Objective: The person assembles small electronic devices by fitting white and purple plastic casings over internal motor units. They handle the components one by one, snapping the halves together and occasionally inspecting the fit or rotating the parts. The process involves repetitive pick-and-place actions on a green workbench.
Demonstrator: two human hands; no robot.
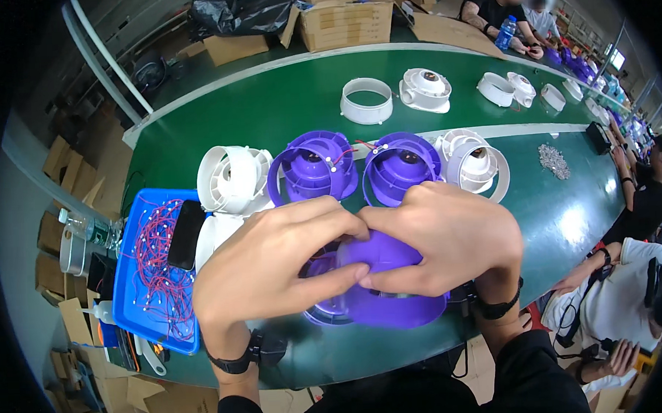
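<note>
My left hand point(267, 261) and my right hand point(454, 238) meet in front of me, thumb tips almost touching. Between them is a purple plastic housing point(394, 307), tilted and slightly blurred. The fingers of both hands are closed on its upper part, and the backs of the hands hide much of it. Just beyond stand two round purple housings, one on the left point(322, 174) and one on the right point(399, 166), with thin wires at their rims. White housings flank them, one on the left point(230, 180) and one on the right point(477, 163).
At left a blue tray point(133, 318) holds red wires point(156, 266) and a black phone point(187, 235). A white ring point(365, 101) and more white housings sit farther back on the green table point(267, 95). Small clear pieces point(553, 161) lie right. Other people work along the right side.
</note>
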